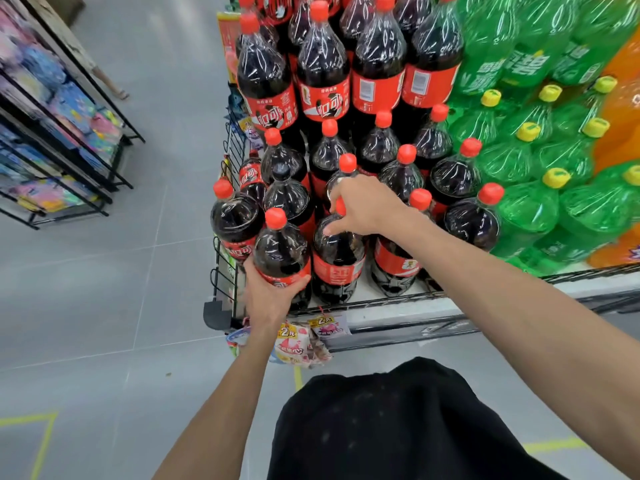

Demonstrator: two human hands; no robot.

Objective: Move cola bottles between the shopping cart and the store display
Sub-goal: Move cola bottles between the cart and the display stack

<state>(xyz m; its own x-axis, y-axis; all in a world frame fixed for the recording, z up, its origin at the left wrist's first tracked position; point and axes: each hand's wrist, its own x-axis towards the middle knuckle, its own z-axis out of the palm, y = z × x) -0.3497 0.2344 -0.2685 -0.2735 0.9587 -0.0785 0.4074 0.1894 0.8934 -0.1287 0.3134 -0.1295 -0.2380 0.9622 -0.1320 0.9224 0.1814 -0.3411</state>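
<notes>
Large cola bottles with red caps and red labels stand in tiers on the store display [391, 301]. My left hand [268, 294] grips the lower body of one cola bottle [280, 252] at the display's front left corner. My right hand [367, 206] grips the neck and cap of the neighbouring cola bottle [337, 258], which stands on the front row. The shopping cart is out of view.
Green soda bottles [530, 209] with yellow caps fill the display to the right, and orange ones [620, 126] lie beyond them. Snack packets [301, 341] hang below the shelf edge. A black wire rack [59, 140] of colourful goods stands across the grey aisle floor on the left.
</notes>
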